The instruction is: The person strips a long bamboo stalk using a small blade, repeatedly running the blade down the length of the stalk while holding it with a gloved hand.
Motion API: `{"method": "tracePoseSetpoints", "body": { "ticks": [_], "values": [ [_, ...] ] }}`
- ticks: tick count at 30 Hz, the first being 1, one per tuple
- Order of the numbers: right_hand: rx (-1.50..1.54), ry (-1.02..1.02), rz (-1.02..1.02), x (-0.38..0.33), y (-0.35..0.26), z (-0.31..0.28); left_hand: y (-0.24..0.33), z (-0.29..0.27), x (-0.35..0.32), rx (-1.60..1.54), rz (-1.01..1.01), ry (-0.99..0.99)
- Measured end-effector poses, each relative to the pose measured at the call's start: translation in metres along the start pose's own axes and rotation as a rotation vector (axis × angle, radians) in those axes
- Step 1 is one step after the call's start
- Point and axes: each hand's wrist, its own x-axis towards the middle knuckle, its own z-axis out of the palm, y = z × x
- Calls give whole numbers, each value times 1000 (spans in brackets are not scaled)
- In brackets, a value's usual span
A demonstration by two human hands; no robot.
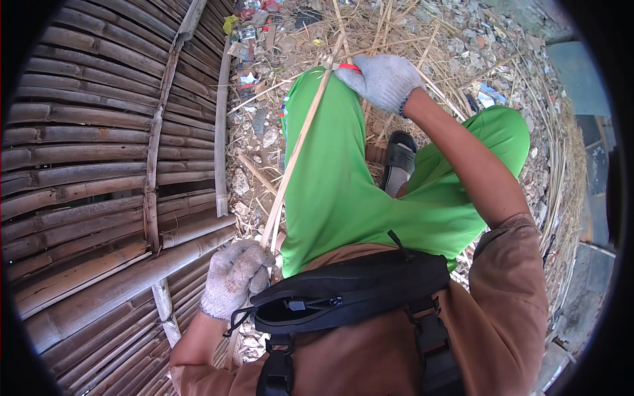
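Note:
A long, pale bamboo strip (300, 148) runs slantwise across my green-trousered left thigh. My left hand (236, 277), in a greyish-white knit glove, is closed around its near part beside my hip. Over my left knee, my right hand (383, 80), gloved the same way, is closed on a narrow red object (349, 66). Only the red end shows at the fingers, right beside the strip's far part; the glove hides the rest, so its kind cannot be made out.
A bamboo slat wall (99, 138) stands close on the left. Wood shavings, loose bamboo strips (383, 26) and rubbish litter the stony ground. My foot wears a black slide sandal (399, 158). A black waist bag (350, 290) lies across my body. Grey panels (581, 76) stand at the right.

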Motion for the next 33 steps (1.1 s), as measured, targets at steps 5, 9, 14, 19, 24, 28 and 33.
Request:
{"method": "tracePoseSetpoints", "body": {
  "ticks": [5, 9, 14, 19, 24, 28, 33],
  "values": [
    [61, 105, 310, 37, 61, -6, -3, -6, -8, 8, -3, -19],
    [100, 59, 353, 47, 132, 8, -21, -21, -8, -2, 41, 26],
    [287, 41, 106, 35, 69, 5, 8, 4, 28, 99, -2, 80],
    [371, 23, 6, 1, 13, 10, 31, 28, 93, 125, 49, 17],
    [259, -132, -83, -13, 2, 5, 55, 53, 141, 290, 134, -17],
    [198, -167, -75, -17, -2, -1, 65, 65, 168, 331, 185, -46],
    [102, -160, -102, -17, -7, 0, 69, 72, 177, 479, 259, -54]
  ]
}}
